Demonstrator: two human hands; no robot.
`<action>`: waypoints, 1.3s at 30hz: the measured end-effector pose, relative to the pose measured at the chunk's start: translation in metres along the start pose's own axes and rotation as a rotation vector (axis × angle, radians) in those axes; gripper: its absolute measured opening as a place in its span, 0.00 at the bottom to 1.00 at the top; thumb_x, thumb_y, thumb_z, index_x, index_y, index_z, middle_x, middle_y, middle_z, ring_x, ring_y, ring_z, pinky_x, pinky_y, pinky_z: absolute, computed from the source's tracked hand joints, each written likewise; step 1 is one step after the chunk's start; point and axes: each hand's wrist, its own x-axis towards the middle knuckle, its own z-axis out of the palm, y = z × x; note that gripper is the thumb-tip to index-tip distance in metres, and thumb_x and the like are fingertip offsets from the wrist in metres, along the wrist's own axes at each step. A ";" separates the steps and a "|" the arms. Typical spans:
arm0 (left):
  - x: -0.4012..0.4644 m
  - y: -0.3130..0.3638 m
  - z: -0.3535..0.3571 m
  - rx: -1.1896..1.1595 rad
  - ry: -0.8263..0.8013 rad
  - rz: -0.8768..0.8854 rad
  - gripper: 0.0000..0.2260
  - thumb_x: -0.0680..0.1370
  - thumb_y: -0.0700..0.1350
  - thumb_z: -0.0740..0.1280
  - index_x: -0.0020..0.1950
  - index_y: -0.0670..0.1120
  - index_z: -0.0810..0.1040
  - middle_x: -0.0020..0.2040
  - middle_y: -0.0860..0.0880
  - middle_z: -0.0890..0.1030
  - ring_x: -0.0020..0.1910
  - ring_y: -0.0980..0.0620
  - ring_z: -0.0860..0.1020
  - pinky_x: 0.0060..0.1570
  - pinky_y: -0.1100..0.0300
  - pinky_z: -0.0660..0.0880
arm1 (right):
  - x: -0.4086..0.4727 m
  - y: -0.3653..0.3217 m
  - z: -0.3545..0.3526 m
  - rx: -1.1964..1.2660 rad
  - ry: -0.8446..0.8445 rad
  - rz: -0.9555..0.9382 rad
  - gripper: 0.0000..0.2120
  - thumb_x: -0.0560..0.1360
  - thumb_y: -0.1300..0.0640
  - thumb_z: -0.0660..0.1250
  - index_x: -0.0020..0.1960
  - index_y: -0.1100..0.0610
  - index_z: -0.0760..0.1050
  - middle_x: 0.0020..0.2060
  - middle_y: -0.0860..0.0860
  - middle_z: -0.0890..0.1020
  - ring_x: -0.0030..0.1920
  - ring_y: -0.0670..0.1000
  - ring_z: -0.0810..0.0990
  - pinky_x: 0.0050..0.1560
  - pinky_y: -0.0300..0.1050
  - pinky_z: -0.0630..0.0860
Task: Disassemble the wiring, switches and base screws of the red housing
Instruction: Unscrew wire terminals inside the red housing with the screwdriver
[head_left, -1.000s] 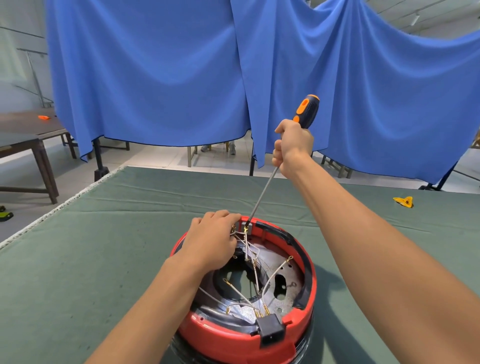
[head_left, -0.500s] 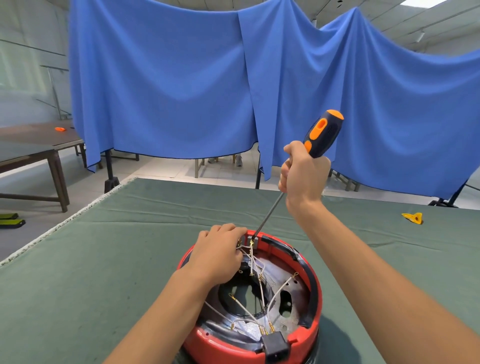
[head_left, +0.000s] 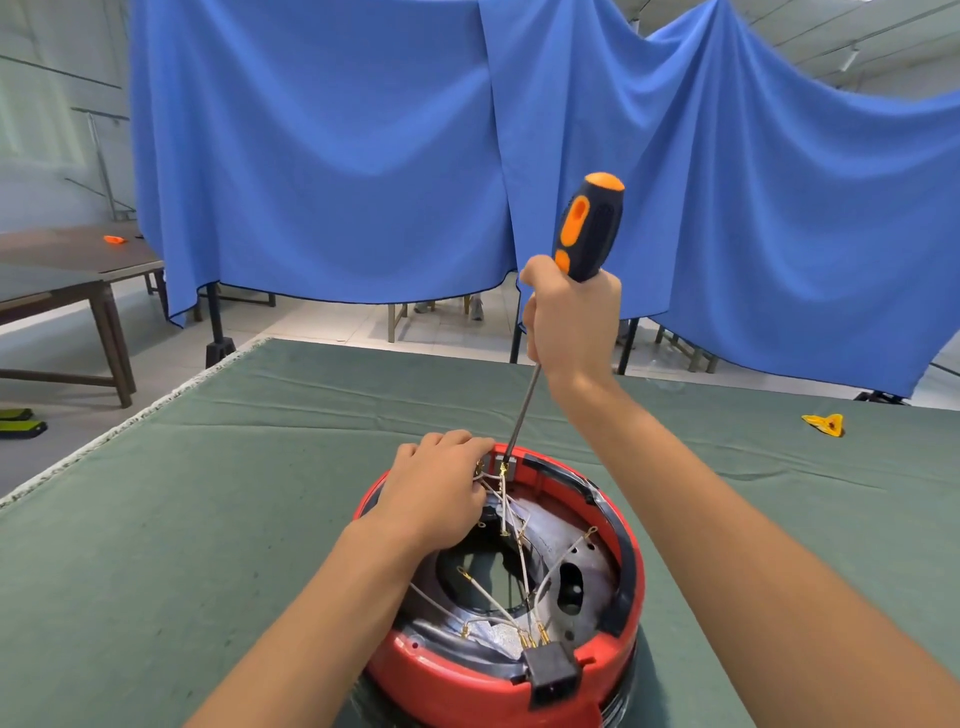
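The round red housing (head_left: 447, 673) lies open side up on the green table cover. Inside it white wires (head_left: 524, 564) with brass terminals cross a metal plate. A black socket block (head_left: 551, 671) sits at its near rim. My left hand (head_left: 436, 491) rests on the far left rim, fingers curled at the wire ends by a small grey part (head_left: 505, 464). My right hand (head_left: 574, 317) grips the black and orange screwdriver (head_left: 589, 228). Its shaft slants down and its tip meets that grey part at the far rim.
The green table cover (head_left: 208, 519) stretches all round the housing. A small yellow piece (head_left: 825, 423) lies on it at the far right. Blue cloth (head_left: 337, 156) hangs behind the table. Wooden tables (head_left: 62, 270) stand on the left across the floor.
The view has tilted, so everything sits lower in frame. The screwdriver has swung more upright, with the tip still at the far rim. My left hand has stayed put.
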 end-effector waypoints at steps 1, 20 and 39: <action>0.000 0.000 0.000 -0.001 0.001 0.001 0.24 0.78 0.44 0.58 0.74 0.55 0.61 0.71 0.54 0.66 0.70 0.50 0.62 0.66 0.53 0.57 | 0.007 0.000 0.002 -0.030 0.005 0.039 0.14 0.65 0.62 0.62 0.30 0.53 0.57 0.29 0.57 0.60 0.34 0.64 0.57 0.30 0.55 0.59; 0.000 0.000 -0.001 -0.015 0.008 0.001 0.23 0.78 0.44 0.58 0.73 0.55 0.62 0.70 0.55 0.66 0.69 0.51 0.63 0.65 0.54 0.58 | 0.064 0.023 -0.010 0.016 0.133 0.489 0.06 0.69 0.63 0.61 0.37 0.56 0.65 0.21 0.49 0.64 0.20 0.48 0.58 0.22 0.34 0.59; 0.002 0.000 -0.001 -0.022 0.007 -0.003 0.22 0.78 0.44 0.58 0.73 0.55 0.63 0.70 0.55 0.67 0.68 0.51 0.63 0.65 0.53 0.57 | -0.006 0.007 -0.020 0.244 -0.025 0.050 0.18 0.66 0.62 0.63 0.23 0.50 0.59 0.17 0.45 0.61 0.18 0.47 0.57 0.22 0.33 0.57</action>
